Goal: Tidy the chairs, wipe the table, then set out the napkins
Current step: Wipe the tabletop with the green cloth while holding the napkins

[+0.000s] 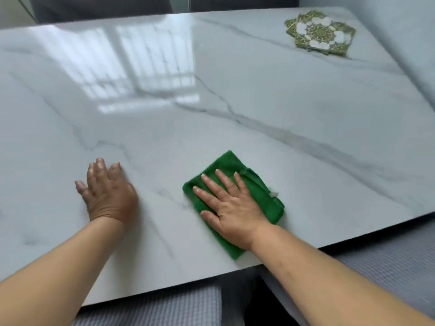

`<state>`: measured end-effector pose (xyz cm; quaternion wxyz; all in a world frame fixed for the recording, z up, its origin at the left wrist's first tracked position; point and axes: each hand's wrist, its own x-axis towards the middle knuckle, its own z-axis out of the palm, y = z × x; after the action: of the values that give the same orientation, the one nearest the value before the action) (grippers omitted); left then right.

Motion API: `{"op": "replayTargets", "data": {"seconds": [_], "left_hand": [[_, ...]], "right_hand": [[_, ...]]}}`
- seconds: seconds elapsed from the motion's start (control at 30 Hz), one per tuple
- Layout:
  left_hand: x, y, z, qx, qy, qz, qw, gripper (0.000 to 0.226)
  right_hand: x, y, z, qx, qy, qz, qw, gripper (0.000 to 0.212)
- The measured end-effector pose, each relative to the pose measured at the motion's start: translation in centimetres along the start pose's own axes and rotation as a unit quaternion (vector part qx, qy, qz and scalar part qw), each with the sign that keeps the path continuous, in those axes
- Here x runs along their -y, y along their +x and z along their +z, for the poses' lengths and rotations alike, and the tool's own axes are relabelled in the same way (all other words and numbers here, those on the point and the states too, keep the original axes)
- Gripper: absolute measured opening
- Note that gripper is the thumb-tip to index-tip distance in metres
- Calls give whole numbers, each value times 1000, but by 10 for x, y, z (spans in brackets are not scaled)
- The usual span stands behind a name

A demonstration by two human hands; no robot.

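Note:
A folded green cloth (266, 196) lies on the glossy white marble table (211, 102) near its front edge. My right hand (229, 204) presses flat on the cloth with fingers spread. My left hand (107, 192) rests palm down on the bare tabletop to the left of the cloth, holding nothing. A small pile of green and white patterned napkins (320, 34) sits at the table's far right corner.
Two grey padded chair seats (153, 309) (388, 260) sit under the front edge, at bottom centre and at right. Dark chair backs (101, 8) stand beyond the far edge. A pale wall (404, 31) runs along the table's right side.

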<state>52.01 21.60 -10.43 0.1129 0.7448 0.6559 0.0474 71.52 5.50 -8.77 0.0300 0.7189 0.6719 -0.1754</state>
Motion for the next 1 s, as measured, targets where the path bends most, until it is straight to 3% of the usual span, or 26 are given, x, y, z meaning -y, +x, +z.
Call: {"op": "replayTargets", "data": {"seconds": [0.03,0.1,0.2,0.3,0.4,0.5,0.63,0.73,0.8,0.9,1.0], "left_hand": [[-12,0,-5,0,7,11,1000,50],[-53,-4,-7,-2,-15,43,999,51],[-132,-23,-1,5,-67,87,994,52],[-194,-48,14,11,-114,103,988,51],[-224,-59,34,4,-120,64,991,50],[-219,-62,46,-18,-106,2,994,47],[-195,-56,42,-59,-58,-58,995,44],[-175,-52,39,-63,-33,-72,995,43],[-167,-53,43,-37,-23,-81,996,43],[-165,-61,56,-40,-29,-71,996,53],[-165,-61,62,-64,-37,-58,996,67]], "right_hand": [[-13,-12,3,1,-1,-40,999,57],[-72,-34,8,-46,-8,-26,999,58],[-181,-57,1,-107,-14,156,982,67],[-277,-51,-27,-143,18,337,930,79],[-326,6,-64,-130,44,396,908,73],[-303,81,-78,-115,28,306,945,63],[-197,117,-64,-72,14,67,995,60],[-146,57,-39,-24,22,-130,991,59],[-163,7,-25,-23,8,-203,979,57],[-240,-25,-28,-72,-23,-113,991,58],[-307,7,-57,-84,-29,95,991,68]]}}
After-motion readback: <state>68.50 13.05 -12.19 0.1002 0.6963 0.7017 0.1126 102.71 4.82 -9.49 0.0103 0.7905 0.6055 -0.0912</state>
